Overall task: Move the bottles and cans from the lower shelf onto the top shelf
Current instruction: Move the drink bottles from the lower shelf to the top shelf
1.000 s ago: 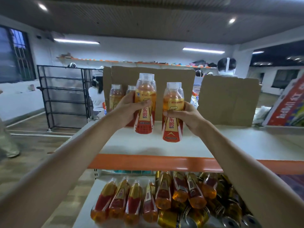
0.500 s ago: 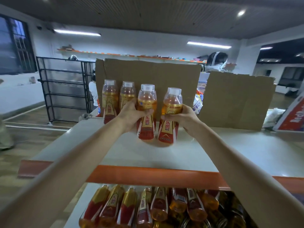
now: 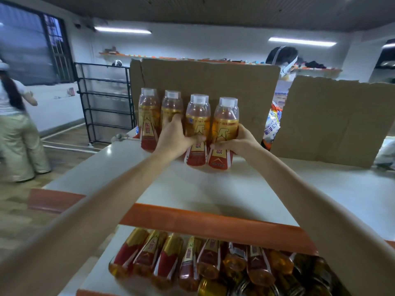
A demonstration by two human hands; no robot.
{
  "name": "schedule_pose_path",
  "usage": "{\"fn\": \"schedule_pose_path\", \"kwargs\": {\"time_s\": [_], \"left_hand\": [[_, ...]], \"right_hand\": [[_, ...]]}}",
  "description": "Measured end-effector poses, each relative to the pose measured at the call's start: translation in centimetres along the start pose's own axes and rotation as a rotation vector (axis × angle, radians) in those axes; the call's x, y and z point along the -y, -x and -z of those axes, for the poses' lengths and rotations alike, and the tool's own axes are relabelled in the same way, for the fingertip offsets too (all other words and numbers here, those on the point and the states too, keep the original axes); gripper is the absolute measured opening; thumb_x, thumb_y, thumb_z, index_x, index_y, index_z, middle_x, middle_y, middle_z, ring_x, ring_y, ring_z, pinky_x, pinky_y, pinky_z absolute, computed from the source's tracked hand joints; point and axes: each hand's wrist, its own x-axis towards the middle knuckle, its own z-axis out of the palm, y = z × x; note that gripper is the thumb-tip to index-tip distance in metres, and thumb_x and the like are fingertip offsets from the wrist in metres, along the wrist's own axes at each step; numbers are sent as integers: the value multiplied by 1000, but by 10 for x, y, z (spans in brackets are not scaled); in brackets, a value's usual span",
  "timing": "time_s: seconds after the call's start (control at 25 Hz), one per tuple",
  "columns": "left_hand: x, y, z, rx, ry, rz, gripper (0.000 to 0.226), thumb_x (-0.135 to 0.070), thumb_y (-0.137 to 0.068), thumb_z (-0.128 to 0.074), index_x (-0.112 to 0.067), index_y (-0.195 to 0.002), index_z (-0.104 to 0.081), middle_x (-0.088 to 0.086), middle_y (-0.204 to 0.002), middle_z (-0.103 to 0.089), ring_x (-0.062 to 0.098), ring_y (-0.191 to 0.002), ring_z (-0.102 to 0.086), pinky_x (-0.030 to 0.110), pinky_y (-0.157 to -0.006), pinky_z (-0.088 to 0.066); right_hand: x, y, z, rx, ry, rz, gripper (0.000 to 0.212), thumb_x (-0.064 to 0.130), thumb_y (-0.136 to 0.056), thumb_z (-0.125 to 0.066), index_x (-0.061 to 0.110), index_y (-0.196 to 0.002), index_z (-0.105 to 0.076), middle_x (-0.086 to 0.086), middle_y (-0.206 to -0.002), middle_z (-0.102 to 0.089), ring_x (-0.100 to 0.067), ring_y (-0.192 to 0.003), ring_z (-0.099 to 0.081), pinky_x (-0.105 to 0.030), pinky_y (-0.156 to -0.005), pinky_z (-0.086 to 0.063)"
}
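Observation:
On the white top shelf [image 3: 213, 189] stand two amber drink bottles with red-gold labels and clear caps. My left hand [image 3: 174, 137] grips the left one [image 3: 197, 124]. My right hand [image 3: 237, 142] grips the right one [image 3: 225, 129]. Both bottles are upright with their bases on the shelf. Two more such bottles [image 3: 149, 118] stand just behind and to the left, against a cardboard sheet [image 3: 213, 82]. On the lower shelf [image 3: 100, 272] lie several bottles [image 3: 171, 259] on their sides, with several gold cans [image 3: 213, 288] at the front right.
An orange beam [image 3: 213, 223] edges the top shelf's front. A second cardboard sheet [image 3: 333, 118] stands at the back right, with a snack bag [image 3: 271, 124] in the gap between the sheets. A person [image 3: 15, 124] stands on the left by a black wire rack [image 3: 104, 99].
Both hands have carried their bottles forward and down from the air onto the top shelf, setting them beside the two standing bottles. The camera has moved closer.

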Motion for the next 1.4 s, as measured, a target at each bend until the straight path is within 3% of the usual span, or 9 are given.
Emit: {"fn": "schedule_pose_path", "kwargs": {"time_s": [0.16, 0.24, 0.4, 0.64, 0.76, 1.0, 1.16, 1.4], "left_hand": [[4, 20, -14, -65, -161, -57, 80, -34, -65, -89, -7, -124, -43, 10, -123, -56, 28, -118, -55, 43, -99, -46], [5, 24, -16, -90, -154, -56, 73, -27, -66, -89, -6, -119, -44, 11, -117, -60, 28, -111, -60, 42, -95, -49], [0, 20, -14, -139, -200, -85, 63, -22, -70, -86, -5, -116, -46, 9, -109, -67, 27, -103, -66, 37, -87, -53], [-5, 12, -18, -146, -404, -116, 53, -16, -76, -83, -6, -112, -45, 10, -91, -69, 29, -83, -71, 40, -67, -58], [-9, 8, -19, -152, -499, -112, 46, -14, -81, -80, -6, -112, -47, 10, -85, -69, 30, -77, -70, 35, -56, -51], [-5, -2, -24, -128, -598, -116, 24, -9, -87, -72, -7, -101, -52, 12, -88, -69, 33, -82, -70, 36, -57, -46], [-2, -7, -26, -113, -600, -127, 22, -9, -89, -69, -7, -102, -52, 11, -87, -68, 33, -80, -69, 39, -59, -52], [-4, -11, -20, -53, -707, -197, 5, -5, -93, -62, -5, -96, -58, 11, -83, -66, 33, -80, -67, 35, -59, -40]], "right_hand": [[-12, 13, 5, 33, 120, -101, 64, -3, -67, -85, 12, -116, -46, 2, -102, -63, -14, -92, -62, -23, -63, -51], [-20, 14, 4, -8, 102, -98, 65, -5, -68, -84, 14, -115, -45, 5, -100, -61, -15, -94, -60, -27, -67, -55], [-21, 3, 2, -73, 167, -70, 71, -2, -62, -88, 15, -116, -45, -3, -113, -63, -23, -108, -61, -45, -92, -56], [-21, -11, -8, -130, 293, -47, 69, 7, -68, -87, 9, -125, -48, -2, -116, -62, -18, -105, -59, -28, -82, -48], [-18, -15, -9, -134, 317, -61, 67, 6, -70, -86, 9, -125, -49, -1, -114, -61, -15, -100, -56, -25, -81, -46], [-23, -19, -15, -162, 294, -33, 67, 10, -74, -84, 8, -129, -45, 1, -115, -57, -14, -102, -54, -25, -85, -45], [-25, -27, -19, -198, 385, -20, 74, 19, -72, -86, 9, -132, -43, -6, -129, -53, -22, -113, -55, -35, -99, -49], [-30, -27, -23, -251, 404, 25, 77, 21, -73, -86, 8, -132, -38, -9, -131, -50, -23, -117, -54, -34, -99, -48]]}}
